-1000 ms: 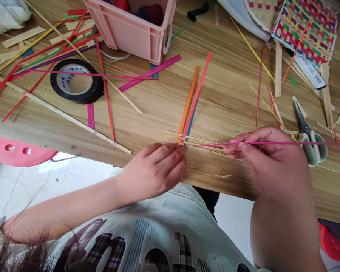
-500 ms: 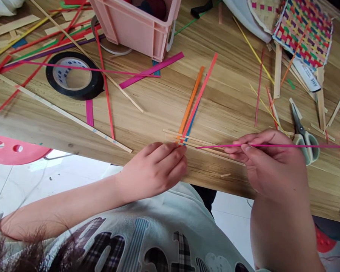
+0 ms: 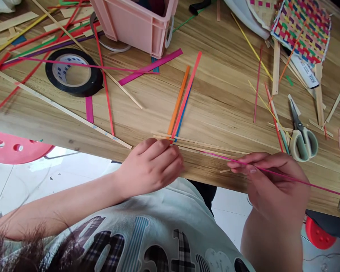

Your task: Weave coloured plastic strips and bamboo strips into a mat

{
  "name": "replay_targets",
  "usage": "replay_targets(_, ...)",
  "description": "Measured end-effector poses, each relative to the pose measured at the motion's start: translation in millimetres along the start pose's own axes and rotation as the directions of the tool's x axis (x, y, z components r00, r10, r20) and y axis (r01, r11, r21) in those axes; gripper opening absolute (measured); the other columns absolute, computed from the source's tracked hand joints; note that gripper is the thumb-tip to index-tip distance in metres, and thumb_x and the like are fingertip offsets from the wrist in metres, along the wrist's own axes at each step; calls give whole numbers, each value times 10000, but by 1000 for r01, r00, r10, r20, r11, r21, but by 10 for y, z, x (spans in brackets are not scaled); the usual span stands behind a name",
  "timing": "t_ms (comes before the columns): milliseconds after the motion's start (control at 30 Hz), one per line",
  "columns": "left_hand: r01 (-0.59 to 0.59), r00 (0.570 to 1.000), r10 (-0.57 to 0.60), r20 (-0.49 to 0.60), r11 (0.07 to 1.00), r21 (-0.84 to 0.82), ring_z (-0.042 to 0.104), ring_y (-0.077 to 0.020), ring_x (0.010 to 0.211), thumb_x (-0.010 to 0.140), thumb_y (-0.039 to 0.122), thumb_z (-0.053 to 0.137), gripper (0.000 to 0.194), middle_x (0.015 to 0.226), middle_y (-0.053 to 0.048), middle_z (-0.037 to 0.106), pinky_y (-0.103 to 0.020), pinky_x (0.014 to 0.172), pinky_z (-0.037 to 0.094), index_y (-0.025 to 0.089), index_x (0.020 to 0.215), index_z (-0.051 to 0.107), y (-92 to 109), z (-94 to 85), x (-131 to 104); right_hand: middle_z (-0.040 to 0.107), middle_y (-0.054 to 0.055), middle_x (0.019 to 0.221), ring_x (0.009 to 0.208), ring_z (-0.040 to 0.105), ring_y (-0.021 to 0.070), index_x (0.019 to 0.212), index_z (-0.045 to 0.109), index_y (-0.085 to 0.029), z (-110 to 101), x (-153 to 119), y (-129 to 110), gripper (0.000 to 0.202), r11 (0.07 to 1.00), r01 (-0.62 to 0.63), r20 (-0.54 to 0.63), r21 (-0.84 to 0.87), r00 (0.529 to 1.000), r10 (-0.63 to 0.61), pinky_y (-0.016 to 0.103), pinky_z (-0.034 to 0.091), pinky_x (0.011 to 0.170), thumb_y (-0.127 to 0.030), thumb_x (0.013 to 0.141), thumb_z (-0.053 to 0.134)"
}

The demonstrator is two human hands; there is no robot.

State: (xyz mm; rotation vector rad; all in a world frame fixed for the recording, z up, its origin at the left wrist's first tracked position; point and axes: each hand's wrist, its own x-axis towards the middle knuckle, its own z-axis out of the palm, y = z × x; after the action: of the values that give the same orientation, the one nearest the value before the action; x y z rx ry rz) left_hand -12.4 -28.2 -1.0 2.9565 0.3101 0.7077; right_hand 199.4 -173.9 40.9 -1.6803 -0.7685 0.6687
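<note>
My left hand point(image 3: 155, 164) is closed at the table's near edge, its fingertips pinching several crossed strips. An orange strip point(image 3: 178, 100), a coral-red strip point(image 3: 186, 94) and a blue strip point(image 3: 184, 112) fan away from it. Thin natural-wood strips point(image 3: 206, 144) cross them and run to the right. Between thumb and fingers, my right hand point(image 3: 276, 179) grips a long thin magenta strip point(image 3: 328, 190). Its left tip lies close along the natural strips; whether it touches them I cannot tell. My left fingers partly hide the crossing.
Black tape point(image 3: 95, 83) lies at left among scattered coloured strips. Behind it stands a pink bin point(image 3: 133, 32). Scissors point(image 3: 304, 141) are just beyond my right hand. A woven multicoloured piece point(image 3: 303, 32) and a white tube point(image 3: 306, 71) lie at the back right.
My right hand has come lower, tilting the magenta strip down to the right. The crossed strips and their fanned ends have shifted slightly left. My left hand keeps its grip.
</note>
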Motion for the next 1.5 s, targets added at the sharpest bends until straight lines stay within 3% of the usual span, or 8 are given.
replay_targets(200,58,996,-58,-61,998,-11,601,-201,880,892,313,624,146,883,-5,706,-334,709,413,171,877,655,112,-51,5,683,32,764,650,685,198,736,650,-225,-79,-31,-76,176,996,86,-106,0,991,-85,360,600,600,-55,715,690)
replay_targets(333,-164,986,163,-26,985,-61,599,-157,977,957,269,530,188,1089,-10,708,-292,775,413,181,1054,665,360,51,155,677,10,697,606,674,200,714,610,-215,-142,-8,3,188,982,155,-221,-111,959,-177,353,578,548,-69,642,702)
replay_targets(567,-128,989,126,71,992,23,582,-215,1113,986,254,439,284,1275,-58,644,-319,855,425,140,1156,636,634,266,208,691,1,714,601,693,177,714,577,-196,-233,109,154,183,998,51,-207,-36,977,-57,288,561,538,-84,639,699)
replay_targets(833,-33,999,33,29,999,-10,570,-228,1101,969,283,486,269,1225,-78,648,-335,863,458,116,1112,643,583,235,83,673,0,710,626,693,144,698,565,-194,-230,270,116,171,988,-153,22,-27,988,154,243,544,567,-118,672,716)
replay_targets(1200,-94,994,91,-60,994,-56,607,-225,1053,941,220,536,225,1096,-88,676,-295,756,532,92,1099,634,520,286,-48,696,-15,683,669,711,151,696,530,-216,33,422,-38,201,889,-450,151,-90,876,459,249,563,628,-145,643,711)
replay_targets(1333,-114,977,94,-192,989,-95,628,-197,1011,886,213,622,150,1028,-29,702,-282,779,536,149,1017,657,427,162,-165,691,-8,653,681,711,155,695,512,-219,145,504,-85,196,855,-497,174,-147,838,517,273,578,684,-106,692,671)
replay_targets(1400,-21,968,6,-250,998,-57,630,-224,1038,849,214,665,158,1035,-36,703,-331,833,537,163,999,651,316,53,-249,691,-9,640,673,711,152,695,513,-217,180,539,-106,201,846,-509,186,-157,826,532,264,582,674,-109,688,682)
replay_targets(1500,210,962,-212,-174,977,-31,600,-298,1156,841,231,667,267,1161,-111,676,-419,896,530,134,1085,616,93,-101,-357,691,-14,634,651,708,141,688,521,-212,216,579,-122,211,840,-519,186,-155,820,541,232,578,630,-106,658,701)
